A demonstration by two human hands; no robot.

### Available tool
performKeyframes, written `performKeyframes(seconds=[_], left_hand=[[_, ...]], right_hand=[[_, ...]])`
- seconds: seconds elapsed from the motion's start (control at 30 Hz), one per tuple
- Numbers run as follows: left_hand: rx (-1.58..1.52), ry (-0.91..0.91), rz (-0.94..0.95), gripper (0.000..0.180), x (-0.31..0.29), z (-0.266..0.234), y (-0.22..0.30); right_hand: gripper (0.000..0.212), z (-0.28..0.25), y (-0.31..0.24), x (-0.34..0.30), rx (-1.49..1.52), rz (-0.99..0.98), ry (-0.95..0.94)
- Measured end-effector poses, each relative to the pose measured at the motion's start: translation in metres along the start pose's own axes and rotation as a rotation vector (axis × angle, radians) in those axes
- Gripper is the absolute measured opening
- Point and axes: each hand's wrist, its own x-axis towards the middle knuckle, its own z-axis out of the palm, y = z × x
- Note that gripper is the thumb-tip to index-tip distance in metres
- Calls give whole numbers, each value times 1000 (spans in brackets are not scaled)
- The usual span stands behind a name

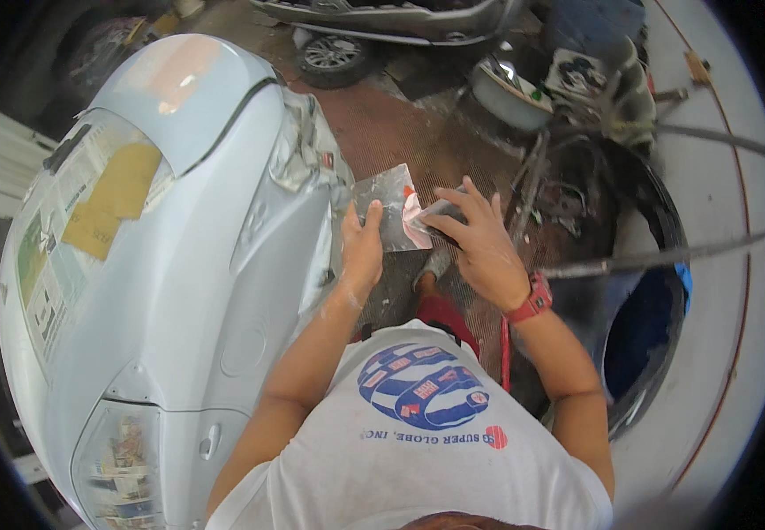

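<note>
My left hand (pixel 363 243) grips the edge of a flat greyish plate (pixel 389 187), thumb on top, and holds it out in front of me. Pink putty (pixel 412 215) with a bright red streak lies along the plate's right side. In my right hand (pixel 486 246) is a thin flat spreader (pixel 443 210), pinched under the fingers, its edge against the putty. A red watch (pixel 531 299) is on my right wrist. To the left of my hands stands a pale grey-white car body (pixel 197 336).
Masking paper covers the car's window (pixel 64 274), with yellow sandpaper sheets (pixel 116 196) on it. A bumper (pixel 418 22) and wheel (pixel 329 57) lie ahead. At right are a white basin (pixel 510 97), a hose (pixel 656 258) and a dark tub-like part (pixel 656 344).
</note>
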Motion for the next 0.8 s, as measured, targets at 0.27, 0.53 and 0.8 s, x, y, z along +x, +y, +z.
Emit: performKeyframes(seconds=[0.27, 0.53, 0.8], left_hand=[[-155, -99, -68, 51, 142, 129, 4], [432, -46, 165, 56, 229, 202, 70], [-337, 213, -18, 51, 364, 197, 20]], right_hand=[[60, -13, 167, 93, 92, 240, -77], [60, -22, 249, 199, -17, -164, -39], [65, -42, 268, 321, 223, -290, -45]])
